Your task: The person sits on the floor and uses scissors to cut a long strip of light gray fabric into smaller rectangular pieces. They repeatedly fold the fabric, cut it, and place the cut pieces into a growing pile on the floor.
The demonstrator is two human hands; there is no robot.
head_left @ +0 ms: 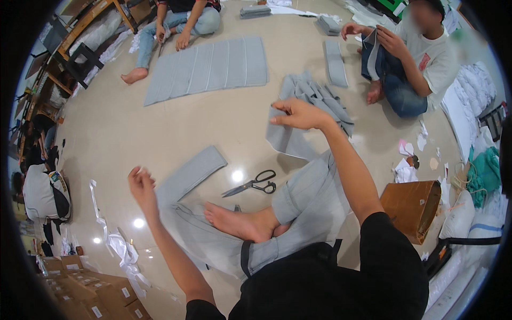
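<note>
My right hand (300, 114) is raised ahead of my knee, thumb and fingers closed at the upper edge of a grey fabric strip (286, 141). That strip hangs down beside a loose heap of grey strips (320, 96). Off to the left, my left hand (142, 188) is in the air with loosely curled fingers, slightly blurred, and nothing shows in it. Next to it, a flat stack of grey strips (194, 172) lies against my left knee. Black-handled scissors (250, 184) rest on the floor between my crossed legs and the strips.
A large grey fabric panel (213, 68) with parallel lines is spread before a seated person (186, 24). Another person (413, 64) at right handles a grey strip. A brown cardboard box (410, 205) sits right of me; white scraps (122, 253) lie at left.
</note>
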